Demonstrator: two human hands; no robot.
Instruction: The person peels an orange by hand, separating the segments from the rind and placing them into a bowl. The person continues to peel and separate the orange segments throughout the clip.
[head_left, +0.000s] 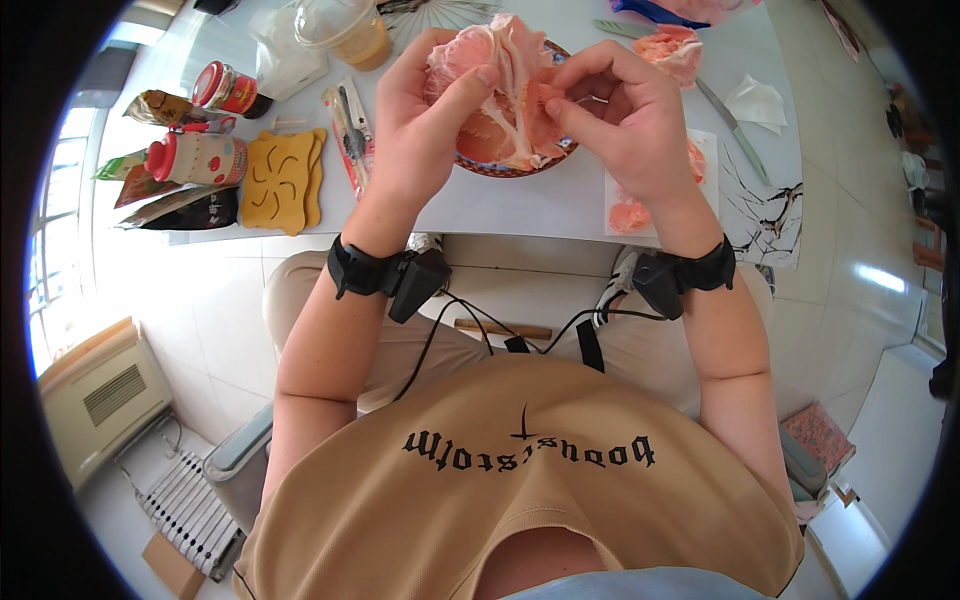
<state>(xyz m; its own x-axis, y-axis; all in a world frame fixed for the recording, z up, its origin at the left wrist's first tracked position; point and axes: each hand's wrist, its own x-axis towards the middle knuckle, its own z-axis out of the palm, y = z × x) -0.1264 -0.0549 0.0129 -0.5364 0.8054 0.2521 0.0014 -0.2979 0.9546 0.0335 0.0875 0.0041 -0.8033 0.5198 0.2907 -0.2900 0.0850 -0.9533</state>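
A partly peeled pink pomelo (499, 82) is held over a patterned bowl (517, 171), whose rim shows below it. My left hand (427, 112) grips the fruit's left side, thumb across its front. At its right side, my right hand (626, 112) pinches a strip of membrane or pulp between thumb and fingertips. Past my right hand lie more peeled pomelo pieces (667, 54) and a knife with a pale green handle (739, 139). Pink pulp pieces (628, 216) rest on a white sheet (705, 196), partly hidden by my right forearm.
Left on the table (480, 217) stand a lidded plastic cup (349, 37), a red-lidded jar (225, 88), a white and red bottle (199, 157), snack packets (191, 208) and yellow coasters (277, 184). A crumpled tissue (756, 103) lies right; a blue and pink bag (679, 11) sits at the far edge.
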